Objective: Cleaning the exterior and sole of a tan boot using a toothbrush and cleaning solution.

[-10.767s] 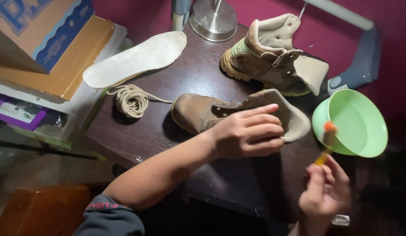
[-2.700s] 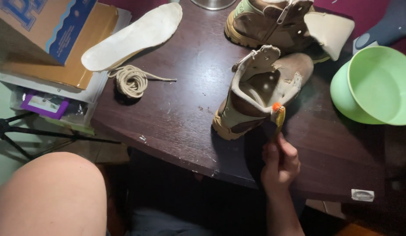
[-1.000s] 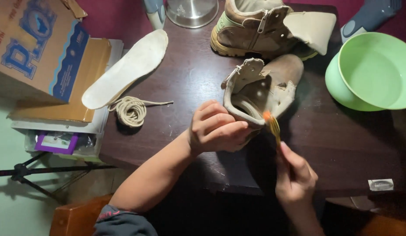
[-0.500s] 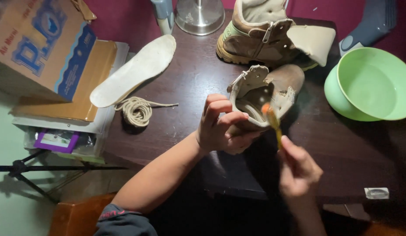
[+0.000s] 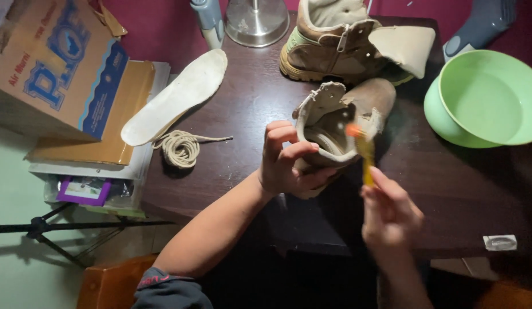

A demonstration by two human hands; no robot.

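On the dark wooden table (image 5: 231, 114), the left hand (image 5: 286, 163) grips the near end of a tan suede boot (image 5: 340, 123), while the right hand (image 5: 389, 214) grasps a yellow orange-tipped brush (image 5: 362, 150) at its opening.

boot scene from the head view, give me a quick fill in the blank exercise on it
1. The left hand grips the tan ____ by its open top.
2. The right hand holds a small brush with an ____ tip.
3. The bowl on the table is ____ in colour.
4. The coiled lace lies beside the white ____.

Missing words: boot; orange; green; insole
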